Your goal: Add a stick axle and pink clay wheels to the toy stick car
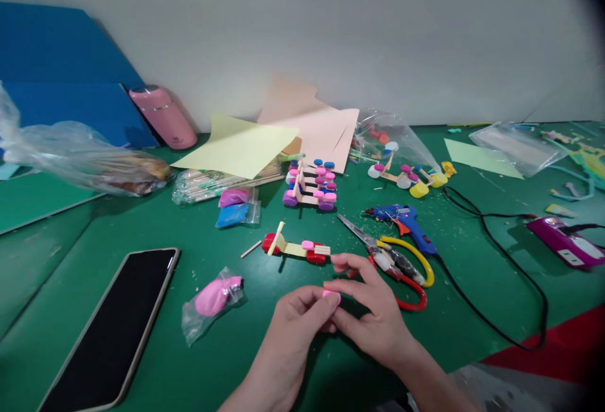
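A small lump of pink modelling clay (333, 296) is pinched between the thumb and fingers of my left hand (292, 330). My right hand (375, 311) closes on the same lump from the other side, its index fingertip against the clay and its other fingers partly hidden. Just beyond my fingers stands a little model vehicle (295, 249) made of craft sticks, with red wheels and one pink piece on its back end. To the left lies a clear bag of pink clay (212, 297). A short thin stick (251, 249) rests beside the model.
Scissors (397, 267) and a blue glue gun (401, 220) with a black cable lie right of my hands. Several finished models (312, 185) stand farther back. A phone (113, 330) lies at left; a pink bottle (165, 117) leans on the wall near paper sheets (236, 144).
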Demonstrator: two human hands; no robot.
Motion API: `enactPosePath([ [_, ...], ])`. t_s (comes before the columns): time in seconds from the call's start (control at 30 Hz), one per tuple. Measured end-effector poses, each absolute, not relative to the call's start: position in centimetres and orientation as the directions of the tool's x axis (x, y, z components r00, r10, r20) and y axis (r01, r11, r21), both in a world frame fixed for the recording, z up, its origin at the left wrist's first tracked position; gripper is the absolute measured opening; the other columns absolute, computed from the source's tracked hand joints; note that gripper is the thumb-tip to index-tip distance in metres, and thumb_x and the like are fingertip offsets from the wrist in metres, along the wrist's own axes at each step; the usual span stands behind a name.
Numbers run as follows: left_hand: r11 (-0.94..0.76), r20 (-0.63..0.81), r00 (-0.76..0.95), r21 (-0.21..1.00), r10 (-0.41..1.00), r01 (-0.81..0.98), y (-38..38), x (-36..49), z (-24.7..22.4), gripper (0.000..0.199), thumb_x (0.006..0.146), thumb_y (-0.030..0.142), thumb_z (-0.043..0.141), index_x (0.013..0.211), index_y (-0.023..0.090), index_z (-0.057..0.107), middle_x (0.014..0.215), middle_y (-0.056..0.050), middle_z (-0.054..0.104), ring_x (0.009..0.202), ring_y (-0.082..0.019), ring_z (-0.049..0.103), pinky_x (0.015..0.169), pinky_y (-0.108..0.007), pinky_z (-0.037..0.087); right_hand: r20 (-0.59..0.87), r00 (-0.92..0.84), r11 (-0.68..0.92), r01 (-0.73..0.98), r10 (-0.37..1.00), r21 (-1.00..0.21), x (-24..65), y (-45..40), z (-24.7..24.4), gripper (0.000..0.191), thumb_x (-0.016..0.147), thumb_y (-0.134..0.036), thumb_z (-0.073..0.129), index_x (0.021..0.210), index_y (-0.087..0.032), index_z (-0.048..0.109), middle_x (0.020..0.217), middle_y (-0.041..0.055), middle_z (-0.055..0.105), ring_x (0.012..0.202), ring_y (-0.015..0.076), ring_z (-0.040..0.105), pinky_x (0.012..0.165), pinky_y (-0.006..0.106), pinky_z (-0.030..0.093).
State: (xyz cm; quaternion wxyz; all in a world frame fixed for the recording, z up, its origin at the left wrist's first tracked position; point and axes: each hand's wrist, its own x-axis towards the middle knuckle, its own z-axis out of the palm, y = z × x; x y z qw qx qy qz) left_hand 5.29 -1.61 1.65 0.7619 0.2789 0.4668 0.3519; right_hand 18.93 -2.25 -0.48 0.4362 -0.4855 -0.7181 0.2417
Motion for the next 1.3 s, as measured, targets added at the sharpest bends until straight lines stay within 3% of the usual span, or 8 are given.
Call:
enactPosePath([
  [0.37, 0.515, -0.464, 0.255, 0.833, 0.849, -0.200, -1.84, 5.43, 1.03, 0.016, 0.070, 0.026, 0.063, 0.062, 0.013, 0.061, 0.059, 0.001, 0.055, 0.061, -0.011, 0.043, 0.060, -0.024, 0.034, 0.396, -0.147, 0.416, 0.469, 0.906, -0.779, 18.85, -2.30, -0.85, 0.026, 0.067, -0.011, 0.064, 0.091, -0.020, 0.065, 0.115, 0.0074, 0.049, 0.096, 0.0191, 0.052, 0.081, 0.031, 0.044],
  [0.77, 0.612, -0.518, 0.333, 0.721, 0.788, -0.325, -1.43, 5.19, 1.96, 0.020, 0.068, 0.029, 0.065, 0.057, 0.012, 0.064, 0.053, 0.000, 0.055, 0.054, -0.010, 0.044, 0.057, -0.024, 0.035, 0.388, -0.127, 0.397, 0.502, 0.913, -0.768, 19.03, -2.21, -0.58, 0.023, 0.069, -0.018, 0.066, 0.092, -0.020, 0.065, 0.114, 0.0079, 0.049, 0.096, 0.0190, 0.052, 0.080, 0.031, 0.043],
  [1.3, 0.598, -0.526, 0.304, 0.763, 0.795, -0.246, -1.66, 5.38, 1.73, 0.020, 0.068, 0.028, 0.063, 0.056, 0.013, 0.062, 0.050, 0.001, 0.052, 0.054, -0.010, 0.042, 0.056, -0.024, 0.032, 0.405, -0.124, 0.408, 0.509, 0.906, -0.758, 18.90, -2.28, -0.47, 0.022, 0.067, -0.013, 0.064, 0.088, -0.019, 0.066, 0.114, 0.0079, 0.050, 0.095, 0.0190, 0.053, 0.079, 0.030, 0.044],
])
